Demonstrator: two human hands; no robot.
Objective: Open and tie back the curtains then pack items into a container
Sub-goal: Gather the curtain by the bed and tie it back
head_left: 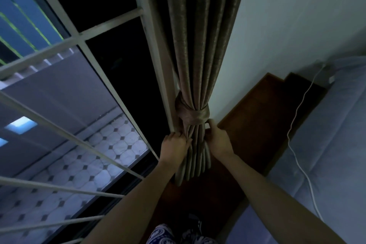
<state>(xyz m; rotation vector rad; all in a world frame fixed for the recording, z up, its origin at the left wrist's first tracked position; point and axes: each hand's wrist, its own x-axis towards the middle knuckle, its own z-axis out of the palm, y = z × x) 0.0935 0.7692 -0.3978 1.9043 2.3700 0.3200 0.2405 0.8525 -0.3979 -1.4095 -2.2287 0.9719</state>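
A grey-brown curtain (194,41) hangs gathered into a tight bundle against the window frame's right post. A fabric tie-back (195,114) of the same colour is wrapped around it, with a knot on its left side. Just below the tie, my left hand (174,147) grips the left folds of the bundle. On the other side my right hand (217,140) pinches the right folds, its fingers up near the band. The curtain's lower pleats (195,166) hang between my wrists.
White window bars (65,140) and a glass pane fill the left, with a tiled balcony floor outside. A white wall rises right of the curtain. A blue sofa or bed (326,144) with a white cable (297,125) on it stands at the right, above a brown wooden floor (255,117).
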